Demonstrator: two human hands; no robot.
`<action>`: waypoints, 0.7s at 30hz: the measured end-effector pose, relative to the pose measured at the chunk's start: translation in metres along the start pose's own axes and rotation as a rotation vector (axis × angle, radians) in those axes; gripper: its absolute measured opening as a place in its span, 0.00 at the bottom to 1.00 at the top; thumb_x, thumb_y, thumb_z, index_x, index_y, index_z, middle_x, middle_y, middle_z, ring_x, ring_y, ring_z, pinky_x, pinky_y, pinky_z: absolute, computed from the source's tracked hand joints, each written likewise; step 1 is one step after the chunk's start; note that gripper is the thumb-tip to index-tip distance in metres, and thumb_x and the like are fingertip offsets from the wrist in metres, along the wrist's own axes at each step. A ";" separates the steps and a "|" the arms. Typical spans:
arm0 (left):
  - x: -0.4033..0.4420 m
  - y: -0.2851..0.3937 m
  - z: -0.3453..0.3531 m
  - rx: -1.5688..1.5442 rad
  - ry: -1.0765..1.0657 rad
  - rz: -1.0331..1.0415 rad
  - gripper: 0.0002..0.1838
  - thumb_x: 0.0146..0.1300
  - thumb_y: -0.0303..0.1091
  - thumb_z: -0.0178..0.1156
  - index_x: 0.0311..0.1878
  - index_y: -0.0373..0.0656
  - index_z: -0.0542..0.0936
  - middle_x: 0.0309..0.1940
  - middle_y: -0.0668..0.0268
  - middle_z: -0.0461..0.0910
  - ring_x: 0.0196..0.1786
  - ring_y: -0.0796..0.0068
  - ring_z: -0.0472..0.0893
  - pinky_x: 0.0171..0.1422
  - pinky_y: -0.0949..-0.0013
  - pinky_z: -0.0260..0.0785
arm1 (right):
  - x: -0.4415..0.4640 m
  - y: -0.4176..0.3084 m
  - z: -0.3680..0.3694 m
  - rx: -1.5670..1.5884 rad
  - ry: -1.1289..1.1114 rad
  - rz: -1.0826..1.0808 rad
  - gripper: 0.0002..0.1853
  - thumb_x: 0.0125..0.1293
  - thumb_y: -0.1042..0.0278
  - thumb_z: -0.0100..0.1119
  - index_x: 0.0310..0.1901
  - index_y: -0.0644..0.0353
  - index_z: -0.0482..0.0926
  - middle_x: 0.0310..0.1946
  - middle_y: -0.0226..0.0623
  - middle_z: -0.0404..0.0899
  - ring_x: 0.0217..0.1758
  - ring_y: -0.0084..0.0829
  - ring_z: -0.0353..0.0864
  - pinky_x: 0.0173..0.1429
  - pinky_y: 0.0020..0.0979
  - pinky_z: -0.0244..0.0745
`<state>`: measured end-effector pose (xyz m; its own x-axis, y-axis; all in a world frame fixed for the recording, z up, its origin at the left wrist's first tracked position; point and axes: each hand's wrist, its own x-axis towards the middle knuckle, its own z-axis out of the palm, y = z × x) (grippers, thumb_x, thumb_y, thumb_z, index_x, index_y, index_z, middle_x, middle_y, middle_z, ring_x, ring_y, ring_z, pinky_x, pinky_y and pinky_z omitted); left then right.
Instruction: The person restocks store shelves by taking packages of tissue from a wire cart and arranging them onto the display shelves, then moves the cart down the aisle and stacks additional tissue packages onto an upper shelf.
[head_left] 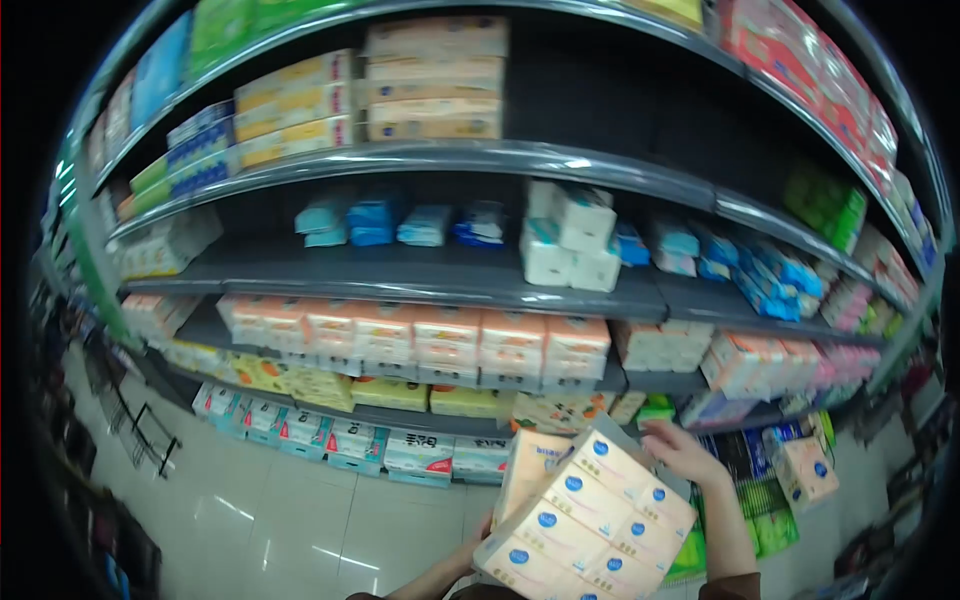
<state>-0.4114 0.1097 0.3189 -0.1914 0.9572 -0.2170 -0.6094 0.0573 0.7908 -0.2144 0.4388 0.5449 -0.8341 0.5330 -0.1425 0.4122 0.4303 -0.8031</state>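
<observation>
At my far left a black wire rack (155,440) stands on the pale tiled floor (300,520), next to the dark shelving (430,265) that curves across in front of me. On its upper left, yellow-and-white packs (290,98) lie stacked, with a peach stack (436,80) just to their right. Below, blue packets (372,222) stand in a loose row, and under those runs a line of peach packs (450,340). White packs with black lettering (420,452) sit lowest, near the floor. Further right on the middle shelf, white bundles (572,240) are piled up.

Nearer to me, my left hand (488,522) grips the tissue multipack (595,520) at its left side, most of the fingers hidden behind it. The multipack is right in front of me, tilted, its face of blue oval logos turned up towards me. Another peach pack (535,460) shows just behind its upper left edge. My right hand (685,455) is at the upper right edge, fingers bent towards the multipack; I cannot tell whether they are closed on it.

Right of that hand, green packages (772,530) lie low down, with a peach-and-white pack (806,470) beside them. Red packs (825,70) fill the top right shelf.
</observation>
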 end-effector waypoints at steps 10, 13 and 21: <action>-0.096 -0.025 -0.048 -0.132 0.447 0.192 0.43 0.67 0.47 0.65 0.78 0.41 0.57 0.71 0.54 0.70 0.69 0.57 0.74 0.74 0.50 0.67 | 0.096 -0.103 0.122 0.503 -0.816 0.371 0.53 0.71 0.28 0.50 0.82 0.58 0.43 0.84 0.40 0.39 0.86 0.35 0.37 0.84 0.36 0.42; -0.086 -0.044 -0.059 -0.423 0.454 0.149 0.42 0.67 0.48 0.63 0.78 0.40 0.58 0.71 0.53 0.70 0.69 0.56 0.75 0.74 0.50 0.68 | 0.097 -0.138 0.097 -0.040 -0.798 -0.172 0.57 0.57 0.50 0.76 0.81 0.61 0.50 0.74 0.43 0.63 0.77 0.35 0.61 0.76 0.32 0.58; -0.054 -0.021 -0.096 -0.662 0.497 0.160 0.41 0.68 0.52 0.59 0.76 0.38 0.60 0.69 0.52 0.72 0.67 0.53 0.77 0.73 0.48 0.69 | 0.003 -0.194 -0.046 -0.430 0.366 -0.869 0.44 0.56 0.62 0.79 0.71 0.64 0.66 0.62 0.45 0.76 0.63 0.38 0.77 0.68 0.36 0.70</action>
<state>-0.4624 0.0301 0.2593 -0.5361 0.6944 -0.4801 -0.8416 -0.3953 0.3680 -0.2799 0.3903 0.7270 -0.7737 0.0721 0.6295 -0.1225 0.9577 -0.2603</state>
